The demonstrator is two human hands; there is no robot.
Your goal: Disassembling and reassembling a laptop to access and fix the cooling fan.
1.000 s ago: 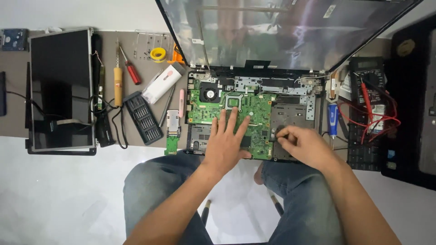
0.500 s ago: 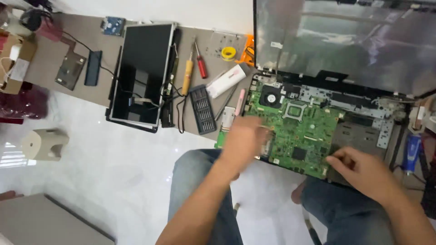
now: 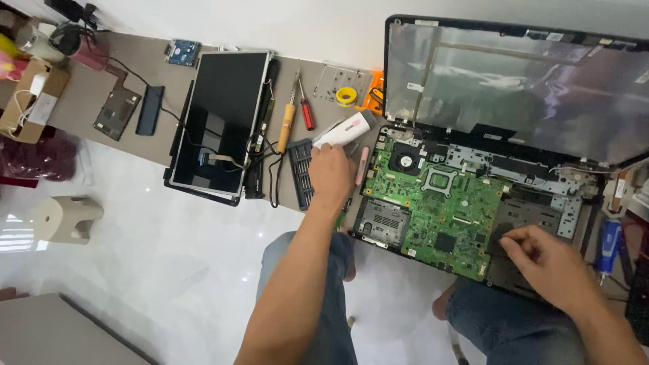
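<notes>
My left hand (image 3: 331, 172) reaches left of the opened laptop, and its fingers close over the near end of a white pen-shaped power tool (image 3: 348, 126) lying on the brown work board (image 3: 88, 94). A black rack of screwdriver bits (image 3: 301, 172) lies just left of that hand, and a pink stick tool (image 3: 362, 165) just right of it. My right hand (image 3: 547, 260) rests with curled fingers on the dark right part of the laptop base (image 3: 527, 209), beside the bare green motherboard (image 3: 446, 203). Nothing shows in its fingers. The laptop lid (image 3: 514, 88) stands open behind.
A loose screen panel (image 3: 220, 118) with cables lies left of the tools. A yellow-handled screwdriver (image 3: 286, 128), a red one (image 3: 307, 115) and a yellow tape roll (image 3: 346, 96) lie beside it. A blue tool (image 3: 608, 243) is at the right, and a beige stool (image 3: 67, 216) stands on the white floor.
My left hand left the motherboard and moved left onto the white tool. My right hand stayed on the laptop base. The camera view swung left.
</notes>
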